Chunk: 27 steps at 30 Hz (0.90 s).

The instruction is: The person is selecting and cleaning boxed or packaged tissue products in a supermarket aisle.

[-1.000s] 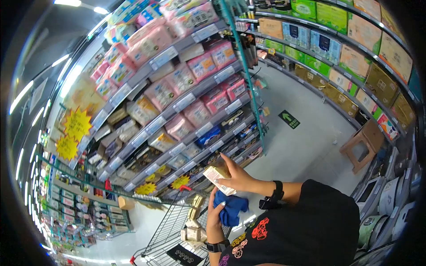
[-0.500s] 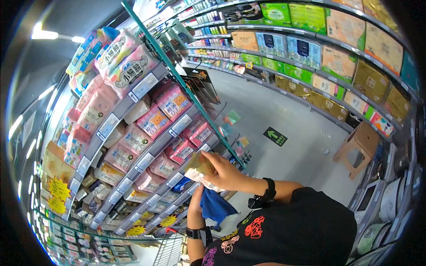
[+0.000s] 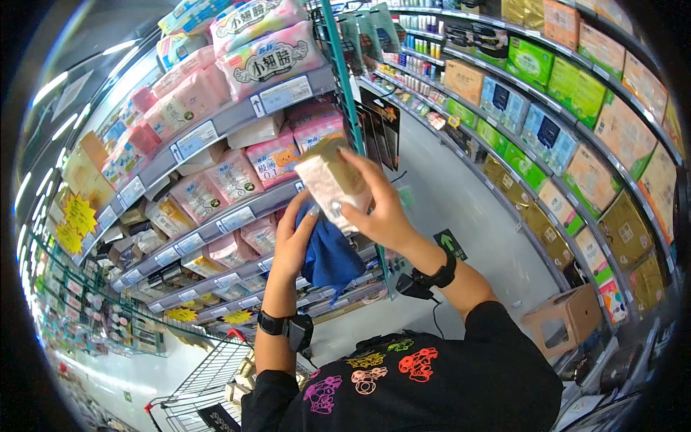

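Note:
My right hand (image 3: 378, 209) grips a soft pack with a pale pink front and a gold-brown side (image 3: 327, 180), thumb on its front and fingers around its far side. A blue cloth (image 3: 327, 248) hangs from my left hand (image 3: 294, 234), whose fingers are closed on it just left of the pack. Cloth and pack overlap in this view. Behind them, pink packs with a bear print (image 3: 272, 160) fill a shelf, and larger white and pink packs (image 3: 270, 61) sit on the tier above.
A shopping cart (image 3: 205, 367) with goods inside stands at the lower left. Across the aisle, long shelves hold boxed tissue packs (image 3: 529, 61). A brown stool (image 3: 565, 320) stands at the right, and a green exit sign (image 3: 450, 245) marks the floor.
My view has turned, shifting the shelves. Both hands are higher in view, and the pack is tilted to show its pale front. More of the cart shows at the lower left.

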Available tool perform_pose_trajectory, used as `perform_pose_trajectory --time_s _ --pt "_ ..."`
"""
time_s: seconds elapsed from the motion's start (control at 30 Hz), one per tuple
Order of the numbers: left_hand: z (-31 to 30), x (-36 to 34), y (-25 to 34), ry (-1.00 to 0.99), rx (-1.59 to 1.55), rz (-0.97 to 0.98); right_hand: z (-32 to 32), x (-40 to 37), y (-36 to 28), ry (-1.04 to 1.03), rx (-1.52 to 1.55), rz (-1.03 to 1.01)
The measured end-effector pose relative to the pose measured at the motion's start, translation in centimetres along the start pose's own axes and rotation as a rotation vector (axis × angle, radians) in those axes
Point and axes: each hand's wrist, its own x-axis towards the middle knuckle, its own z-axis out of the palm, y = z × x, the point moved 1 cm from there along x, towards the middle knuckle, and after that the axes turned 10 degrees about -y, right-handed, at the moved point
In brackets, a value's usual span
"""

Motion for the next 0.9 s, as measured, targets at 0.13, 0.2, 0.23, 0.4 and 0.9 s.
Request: perform_pose_trajectory --time_s 0.13,0.2,0.23,0.4,0.9 --pt "1.1 -1.6 2.9 0.052 0.449 0.0 0.8 2.1 1.6 0.119 0.03 0.042" --pt "2.0 -1.9 3.7 -0.012 0.586 0.016 1.4 2.9 1.9 0.111 -0.109 0.044" --pt "2.2 -1.9 3.3 -0.052 0.629 0.033 1.8 3.4 2.1 0.13 -0.147 -0.006" --pt "2.0 0.1 1.4 0.036 0.492 0.054 2.3 5.6 0.9 0.179 -0.347 0.007" --pt "-0.6 5.2 -2.0 0.151 0.546 0.171 4.0 7.0 0.5 0.121 -0.644 0.111"
